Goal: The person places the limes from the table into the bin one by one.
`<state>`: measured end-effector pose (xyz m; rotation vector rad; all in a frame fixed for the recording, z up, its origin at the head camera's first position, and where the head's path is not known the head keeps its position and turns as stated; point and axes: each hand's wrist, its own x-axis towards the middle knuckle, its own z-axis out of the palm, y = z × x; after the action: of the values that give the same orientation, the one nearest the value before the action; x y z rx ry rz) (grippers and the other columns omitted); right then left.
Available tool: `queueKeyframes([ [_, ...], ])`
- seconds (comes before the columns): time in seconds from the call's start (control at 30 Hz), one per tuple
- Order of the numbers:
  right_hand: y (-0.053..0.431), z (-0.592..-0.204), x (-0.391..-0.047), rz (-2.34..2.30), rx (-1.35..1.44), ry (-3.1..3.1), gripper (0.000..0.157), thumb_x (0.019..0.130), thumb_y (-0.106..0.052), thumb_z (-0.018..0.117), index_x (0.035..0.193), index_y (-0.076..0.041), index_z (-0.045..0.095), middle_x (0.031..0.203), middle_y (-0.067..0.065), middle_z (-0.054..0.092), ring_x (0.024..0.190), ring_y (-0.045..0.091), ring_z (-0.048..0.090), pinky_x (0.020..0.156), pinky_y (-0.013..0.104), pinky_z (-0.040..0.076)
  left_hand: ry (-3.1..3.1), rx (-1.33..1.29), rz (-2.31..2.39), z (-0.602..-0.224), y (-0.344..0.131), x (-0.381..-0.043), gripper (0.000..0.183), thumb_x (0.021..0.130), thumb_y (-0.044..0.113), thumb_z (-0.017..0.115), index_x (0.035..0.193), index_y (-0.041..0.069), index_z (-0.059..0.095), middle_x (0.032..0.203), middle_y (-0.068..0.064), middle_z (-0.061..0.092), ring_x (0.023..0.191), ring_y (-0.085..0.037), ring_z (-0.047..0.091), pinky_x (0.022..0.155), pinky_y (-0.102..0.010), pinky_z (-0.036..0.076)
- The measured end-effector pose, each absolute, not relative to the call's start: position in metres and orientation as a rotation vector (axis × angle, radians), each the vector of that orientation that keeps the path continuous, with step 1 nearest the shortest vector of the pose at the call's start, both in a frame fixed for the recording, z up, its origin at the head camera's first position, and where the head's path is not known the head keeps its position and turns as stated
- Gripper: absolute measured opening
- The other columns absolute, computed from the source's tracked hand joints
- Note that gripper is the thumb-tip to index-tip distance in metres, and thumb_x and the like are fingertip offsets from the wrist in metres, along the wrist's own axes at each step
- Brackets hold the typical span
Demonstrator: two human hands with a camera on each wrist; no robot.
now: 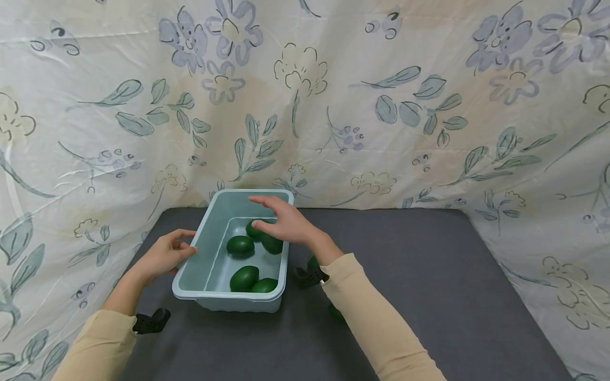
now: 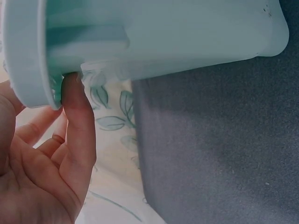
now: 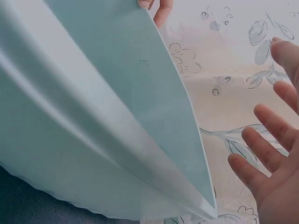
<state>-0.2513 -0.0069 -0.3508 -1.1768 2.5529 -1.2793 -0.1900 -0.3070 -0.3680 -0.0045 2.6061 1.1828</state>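
Observation:
A pale blue-green plastic bin stands on the grey table, with several dark green avocados lying inside it. My left hand pinches the bin's left rim; in the left wrist view its fingers curl under the rim's edge. Over the bin's right side is my right hand, fingers spread and nothing held. It partly covers the avocados at the back right. The right wrist view shows those spread fingers apart from the bin wall.
More green avocados lie on the grey tabletop right of the bin, partly hidden by my right forearm and wrist strap. A floral cloth hangs behind the table and down both sides, close to the bin's far end.

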Motion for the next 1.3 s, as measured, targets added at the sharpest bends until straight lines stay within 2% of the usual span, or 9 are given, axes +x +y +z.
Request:
queueKeyframes([
  [0.27, 0.006, -0.353, -0.245, -1.331, -1.155, 2.560, 0.055, 0.090, -0.031, 0.059, 0.141, -0.023, 0.037, 0.142, -0.004, 0.039, 0.130, 0.017, 0.038, 0.101, 0.035, 0.036, 2.611, -0.005, 1.172, -0.368, -0.307, -0.190, 0.057, 0.092, 0.020, 0.056, 0.138, 0.001, 0.030, 0.100, -0.017, 0.059, 0.079, -0.020, 0.060, 0.061, -0.038, 0.053],
  [0.53, 0.023, -0.351, -0.236, -1.409, -1.181, 2.612, 0.051, 0.089, -0.028, 0.060, 0.137, -0.020, 0.043, 0.136, -0.004, 0.045, 0.124, 0.014, 0.044, 0.099, 0.036, 0.039, 2.607, 0.001, 1.177, -0.368, -0.307, -0.190, 0.057, 0.092, 0.020, 0.055, 0.139, 0.001, 0.030, 0.100, -0.017, 0.059, 0.079, -0.020, 0.060, 0.062, -0.038, 0.053],
  [0.77, 0.044, -0.357, -0.227, -1.349, -1.224, 2.727, 0.049, 0.089, -0.029, 0.061, 0.135, -0.021, 0.045, 0.131, -0.004, 0.048, 0.110, 0.012, 0.050, 0.090, 0.035, 0.043, 2.608, 0.003, 1.174, -0.367, -0.307, -0.190, 0.057, 0.092, 0.019, 0.055, 0.139, 0.001, 0.030, 0.099, -0.017, 0.059, 0.079, -0.019, 0.060, 0.061, -0.038, 0.053],
  [1.1, 0.081, -0.372, -0.212, -1.375, -1.145, 2.750, 0.052, 0.087, -0.028, 0.063, 0.135, -0.026, 0.043, 0.134, -0.007, 0.045, 0.121, 0.012, 0.045, 0.097, 0.036, 0.040, 2.617, 0.018, 1.170, -0.367, -0.309, -0.191, 0.057, 0.092, 0.020, 0.055, 0.139, 0.001, 0.030, 0.099, -0.017, 0.059, 0.076, -0.019, 0.059, 0.060, -0.036, 0.052],
  [1.3, 0.101, -0.389, -0.209, -1.352, -1.099, 2.756, 0.052, 0.087, -0.027, 0.063, 0.136, -0.021, 0.044, 0.135, -0.005, 0.045, 0.121, 0.014, 0.046, 0.096, 0.039, 0.041, 2.616, 0.014, 1.166, -0.368, -0.309, -0.191, 0.057, 0.092, 0.020, 0.055, 0.139, 0.001, 0.029, 0.099, -0.017, 0.059, 0.076, -0.019, 0.060, 0.060, -0.036, 0.052],
])
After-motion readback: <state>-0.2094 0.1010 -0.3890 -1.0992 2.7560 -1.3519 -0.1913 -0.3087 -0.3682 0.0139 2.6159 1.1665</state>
